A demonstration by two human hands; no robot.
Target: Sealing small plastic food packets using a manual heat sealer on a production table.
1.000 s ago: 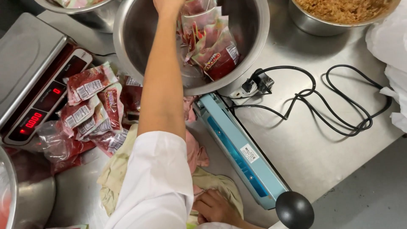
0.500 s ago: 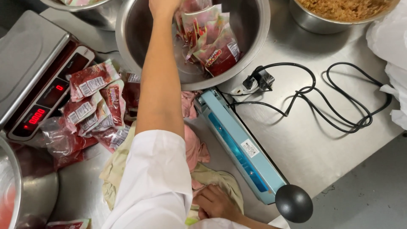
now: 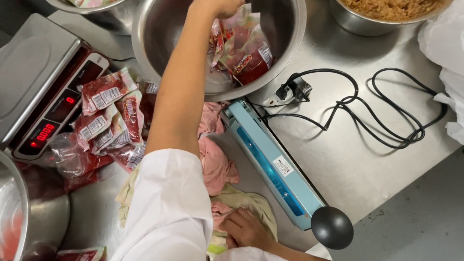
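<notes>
Presently my left hand (image 3: 217, 7) reaches into the big steel bowl (image 3: 290, 43), its fingers cut off by the top edge of the view, so I cannot tell whether they pinch or lie spread. Sealed red sauce pouches (image 3: 246, 53) lie just below those fingers, inside the bowl. My right hand (image 3: 246, 229) rests near my body on a yellowish cloth (image 3: 256, 203), fingers curled and pressed down upon it, holding nothing that I can see.

Judged from the layout, the work is partly done: several pouches sit in the bowl, while a pile of pouches (image 3: 108, 121) lies well left of my forearm, beside the digital scale (image 3: 43, 87). The blue heat sealer (image 3: 270, 164) lies just right of my right hand, its bar down.

A pink cloth (image 3: 215, 159) is partly hidden under my sleeve. Neighbouring bowls are cropped.
</notes>
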